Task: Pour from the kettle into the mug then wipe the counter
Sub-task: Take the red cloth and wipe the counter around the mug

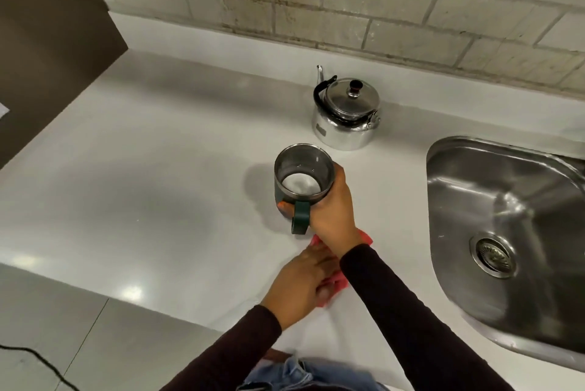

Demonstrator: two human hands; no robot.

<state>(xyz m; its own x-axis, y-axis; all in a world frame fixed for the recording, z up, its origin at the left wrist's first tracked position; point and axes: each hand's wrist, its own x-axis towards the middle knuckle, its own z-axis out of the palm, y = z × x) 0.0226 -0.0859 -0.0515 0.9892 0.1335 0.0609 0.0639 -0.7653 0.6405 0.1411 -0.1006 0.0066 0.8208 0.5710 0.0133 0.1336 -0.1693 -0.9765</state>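
Note:
A shiny steel kettle point(346, 113) with a black handle and a lid stands on the white counter point(152, 188) near the back wall, its spout pointing away. In front of it is a dark green mug point(303, 177) with a steel inside, its handle towards me. My right hand point(332, 210) is wrapped around the mug's right side. Whether the mug rests on the counter or hangs just above it I cannot tell. My left hand point(304, 283) presses flat on a red cloth point(336, 287) near the counter's front edge, under my right wrist.
A steel sink point(506, 200) with a drain is set into the counter at the right. A pale brick wall runs along the back. A brown panel stands at the far left. A black cable lies on the floor at the bottom left.

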